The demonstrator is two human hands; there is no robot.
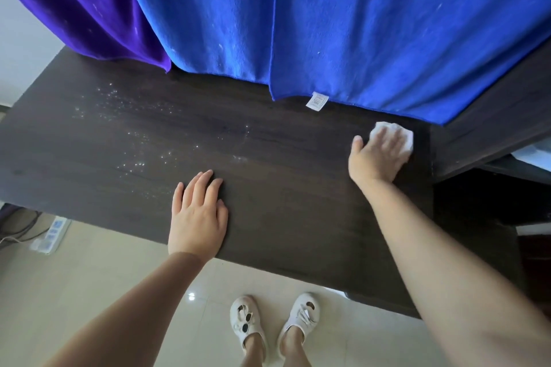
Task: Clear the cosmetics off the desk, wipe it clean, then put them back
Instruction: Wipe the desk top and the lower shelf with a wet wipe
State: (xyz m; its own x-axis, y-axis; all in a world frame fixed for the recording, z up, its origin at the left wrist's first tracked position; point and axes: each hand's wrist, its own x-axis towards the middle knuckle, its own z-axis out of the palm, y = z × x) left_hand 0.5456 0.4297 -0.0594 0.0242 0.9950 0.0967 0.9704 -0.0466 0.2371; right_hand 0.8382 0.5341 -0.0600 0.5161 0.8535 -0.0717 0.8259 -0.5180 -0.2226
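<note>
Blue cloth (343, 18) fills the 12 o'clock half of the view, hanging in folds down to the back edge of the desk. White care tag (317, 101) on its lower hem, just right of centre. Purple cloth (83, 0) hangs beside it at 11 o'clock, its edge overlapping the blue one.

Dark wood-grain desk (283, 188) runs across the middle, 9 o'clock to 3 o'clock. Surface bare of cosmetics; none in view anywhere. Scatter of pale specks (131, 134) on the desk's 9–10 o'clock part, thinning toward centre.

Dark side unit (492, 134) joins the desk at 3 o'clock; contents of its shelf too cut off to identify.

Pale tiled floor (89, 271) below the desk's near edge, 6 to 8 o'clock. Power strip (52, 234) with cables on the floor at 8 o'clock.

Left hand (198, 214) lies flat, palm down, on the desk near its front edge, just left of centre; fingers loosely spread, holding nothing.

Right hand (377, 155) at 3 o'clock, far apart from the left, pressed palm down on a white wipe (407, 140) at the desk's back right corner, close under the blue hem. Fingers cover most of the wipe; only its far and right edges show.

Two feet in white slippers (274, 319) on the floor at 6 o'clock.
</note>
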